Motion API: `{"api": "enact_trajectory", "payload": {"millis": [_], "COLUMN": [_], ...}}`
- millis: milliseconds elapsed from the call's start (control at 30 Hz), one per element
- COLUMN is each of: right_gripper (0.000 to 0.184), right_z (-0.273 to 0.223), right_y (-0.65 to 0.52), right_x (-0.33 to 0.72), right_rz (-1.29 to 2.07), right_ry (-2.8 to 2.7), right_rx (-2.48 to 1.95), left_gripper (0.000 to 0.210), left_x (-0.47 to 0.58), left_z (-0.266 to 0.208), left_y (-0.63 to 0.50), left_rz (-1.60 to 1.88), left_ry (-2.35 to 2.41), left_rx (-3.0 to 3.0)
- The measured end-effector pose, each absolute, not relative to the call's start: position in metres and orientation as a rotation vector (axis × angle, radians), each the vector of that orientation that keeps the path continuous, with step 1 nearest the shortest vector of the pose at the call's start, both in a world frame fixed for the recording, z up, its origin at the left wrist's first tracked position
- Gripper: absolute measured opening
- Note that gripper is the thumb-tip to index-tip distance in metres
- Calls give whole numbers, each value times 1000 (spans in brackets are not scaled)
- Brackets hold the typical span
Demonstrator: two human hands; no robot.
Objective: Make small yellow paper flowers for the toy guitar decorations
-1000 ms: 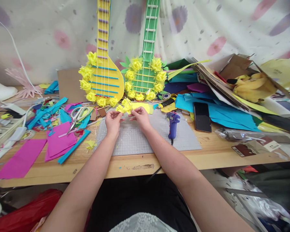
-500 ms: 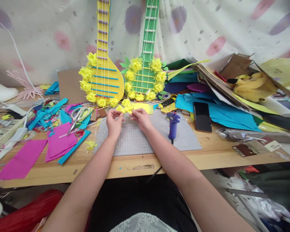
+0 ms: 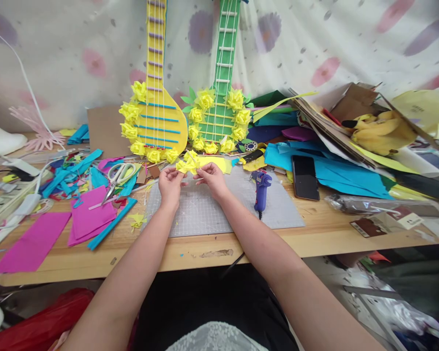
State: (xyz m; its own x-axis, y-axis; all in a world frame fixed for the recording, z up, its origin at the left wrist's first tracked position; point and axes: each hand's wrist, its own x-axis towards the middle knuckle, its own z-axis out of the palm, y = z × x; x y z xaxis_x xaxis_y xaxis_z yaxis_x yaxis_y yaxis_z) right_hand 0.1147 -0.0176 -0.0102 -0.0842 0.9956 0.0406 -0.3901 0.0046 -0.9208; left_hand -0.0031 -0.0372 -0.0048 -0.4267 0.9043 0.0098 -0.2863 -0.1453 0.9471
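The left hand (image 3: 170, 187) is mostly closed, its fingers curled and its thumb meeting them at the left edge of a yellow paper flower (image 3: 188, 164). The right hand (image 3: 212, 179) is loosely bent, thumb and forefinger drawn together at the flower's right edge. Both hands seem to pinch the petals, though at this size the exact contact of the fingertips is hard to make out. The flower sits between them, above the far part of a grey cutting mat (image 3: 201, 214) on the wooden bench (image 3: 190, 259).

At the right, a clear plastic wrapper (image 3: 382, 205) encloses something long and greyish. A black phone (image 3: 305, 178) lies to its left, beside blue paper sheets (image 3: 346, 173). A blue glue gun (image 3: 261, 192) rests toward the mat's right side. To the left, scissors (image 3: 113, 182) lie among scraps at the far end of some magenta sheets (image 3: 91, 214). On the far side stand a yellow paper guitar (image 3: 171, 111) and a green paper guitar (image 3: 224, 111), both trimmed with yellow flowers.
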Motion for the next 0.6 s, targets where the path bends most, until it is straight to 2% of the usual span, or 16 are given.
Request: {"api": "enact_trajectory", "payload": {"millis": [167,333,600], "right_gripper": [38,38,39], "right_z": [-10,-13,-13], "right_y": [-17,-15,-16], "right_x": [115,115,116], "right_rz": [1352,1297,1268], "right_ry": [-1033,-1118,-1243], "right_rx": [-874,-865,-844], "left_gripper": [30,20,20], "left_x": [-3,-2,-5], "left_z": [-1,3,5], "left_y": [-40,-41,-43], "left_rz": [1688,1644,1617], "left_ry": [1176,1188,1162], "left_rx": [690,651,583]}}
